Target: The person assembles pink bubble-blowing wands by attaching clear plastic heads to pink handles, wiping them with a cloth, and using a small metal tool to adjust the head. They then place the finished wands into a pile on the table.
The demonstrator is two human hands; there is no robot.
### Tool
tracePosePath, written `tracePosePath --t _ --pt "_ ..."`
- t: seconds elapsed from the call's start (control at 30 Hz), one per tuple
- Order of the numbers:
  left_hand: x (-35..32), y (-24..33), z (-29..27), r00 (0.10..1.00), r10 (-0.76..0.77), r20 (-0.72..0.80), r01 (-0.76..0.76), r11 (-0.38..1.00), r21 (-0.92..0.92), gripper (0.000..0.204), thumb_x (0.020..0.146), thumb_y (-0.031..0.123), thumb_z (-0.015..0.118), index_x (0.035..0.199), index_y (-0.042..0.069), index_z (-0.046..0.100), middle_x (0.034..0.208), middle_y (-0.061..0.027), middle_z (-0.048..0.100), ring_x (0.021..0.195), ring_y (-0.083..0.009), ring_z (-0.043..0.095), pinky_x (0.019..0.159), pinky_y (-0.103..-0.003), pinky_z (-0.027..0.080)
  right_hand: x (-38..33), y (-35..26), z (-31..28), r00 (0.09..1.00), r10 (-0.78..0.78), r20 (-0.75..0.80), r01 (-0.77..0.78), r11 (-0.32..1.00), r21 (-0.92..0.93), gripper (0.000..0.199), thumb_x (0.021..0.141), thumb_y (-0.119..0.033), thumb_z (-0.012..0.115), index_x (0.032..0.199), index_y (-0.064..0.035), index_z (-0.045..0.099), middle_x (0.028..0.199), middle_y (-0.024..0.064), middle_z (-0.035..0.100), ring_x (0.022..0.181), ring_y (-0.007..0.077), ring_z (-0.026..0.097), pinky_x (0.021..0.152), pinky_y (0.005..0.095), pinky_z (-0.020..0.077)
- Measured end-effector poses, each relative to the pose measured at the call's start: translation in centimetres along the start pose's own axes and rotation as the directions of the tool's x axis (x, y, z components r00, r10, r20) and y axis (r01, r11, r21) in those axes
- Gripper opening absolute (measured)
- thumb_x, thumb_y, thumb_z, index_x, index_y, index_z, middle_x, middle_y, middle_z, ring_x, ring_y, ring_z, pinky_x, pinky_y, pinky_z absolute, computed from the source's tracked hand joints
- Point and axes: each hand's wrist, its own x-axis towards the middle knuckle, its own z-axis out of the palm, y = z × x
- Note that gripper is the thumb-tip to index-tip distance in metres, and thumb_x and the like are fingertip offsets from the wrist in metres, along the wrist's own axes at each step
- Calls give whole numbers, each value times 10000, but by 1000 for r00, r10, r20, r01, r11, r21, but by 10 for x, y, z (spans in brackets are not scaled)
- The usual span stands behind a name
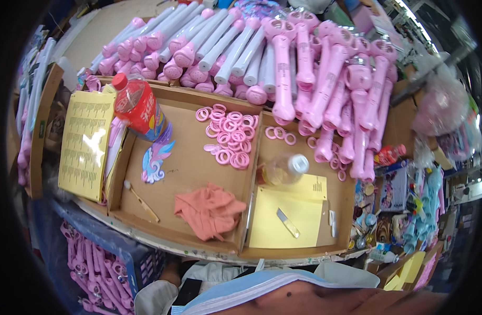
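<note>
Neither of my hands shows; only a bit of my left arm [170,271] is visible at the lower edge, beside the table front. Before me lies a shallow cardboard tray [186,100] with a divider. Its left part holds a heap of pink rings [233,131], a crumpled salmon cloth [209,210], a winged blue-and-purple cutout [154,163], a small brush [141,202] and a red-labelled drink bottle [138,105]. In the right part, a utility knife [288,223] rests on yellow card [267,236], near a clear white-capped bottle [285,169].
Pink-and-white wands [220,44] are stacked behind the tray, with pink handles [330,79] piled at its right. Yellow printed cards [86,142] lean at the left edge. Below left, a blue crate [144,262] contains more pink handles. Assorted bottles and parts crowd the right side.
</note>
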Motion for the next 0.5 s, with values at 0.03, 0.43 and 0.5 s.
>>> tracePosePath --t 0.03,0.43,0.5 --pt "-5 -3 -6 999 -36 5 35 999 8 479 885 434 509 1129 34 604 1118 -174 628 987 -324 605 868 -412 464 0 -9 -7 1000 14 5 -14 1000 -8 281 837 -238 574 981 -8 646 876 183 654 829 302 638 741 373 493" --pt "-28 -67 -32 1000 -19 -21 20 999 45 492 888 448 506 1152 42 593 1113 -163 634 995 -314 604 867 -398 466 -13 -4 -13 996 -90 -13 89 995 -48 316 824 -261 568 1004 -11 639 924 196 644 879 322 620 764 391 485" --pt "-26 -84 -37 999 25 -27 -23 998 51 495 889 450 505 1156 43 591 1112 -161 635 996 -312 604 866 -396 466 -6 1 -13 988 -155 -21 153 986 -67 322 822 -265 567 1008 -12 637 932 198 642 888 326 617 767 394 483"
